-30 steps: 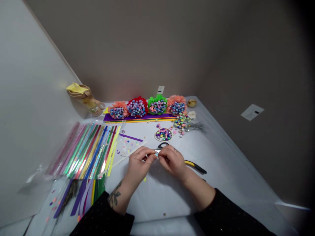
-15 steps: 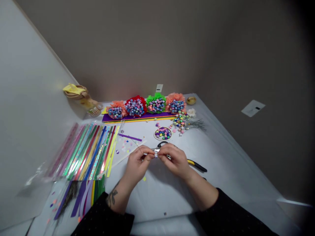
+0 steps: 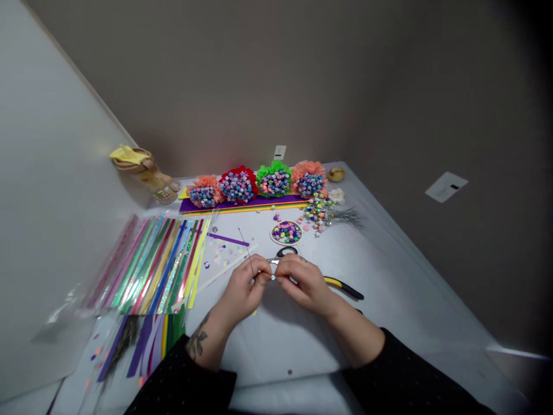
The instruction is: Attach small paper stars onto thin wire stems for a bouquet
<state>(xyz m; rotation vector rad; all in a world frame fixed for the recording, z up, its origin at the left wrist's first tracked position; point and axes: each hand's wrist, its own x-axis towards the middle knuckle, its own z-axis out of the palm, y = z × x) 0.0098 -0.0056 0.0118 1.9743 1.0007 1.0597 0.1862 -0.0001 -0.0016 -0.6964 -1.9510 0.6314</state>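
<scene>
A thin wire (image 3: 245, 252) was held near the middle of the white-covered counter (image 3: 276, 346), its long axis tilted up and away from the person, with the tip pointing toward the far edge and slightly left. Its lower end was lost among the fingers. The left hand (image 3: 242, 291) was closed on the wire, while the right hand (image 3: 305, 282) was pinched on a tiny shiny piece (image 3: 273, 278), too small for its kind to be made out, just beside the wire's hidden end. Whether the two were joined could not be seen. Black-handled scissors (image 3: 287, 252) lay just beyond the hands, partly hidden, and yellow-and-black pliers (image 3: 343, 287) lay to the right, cut off behind the right hand. Further out, a round hoop of paper stars (image 3: 286, 232) lay nearer the far edge, tissue pom-poms (image 3: 254, 187) were lined along that edge, and packs of shiny paper strips (image 3: 164, 265) stretched along the left edge.
</scene>
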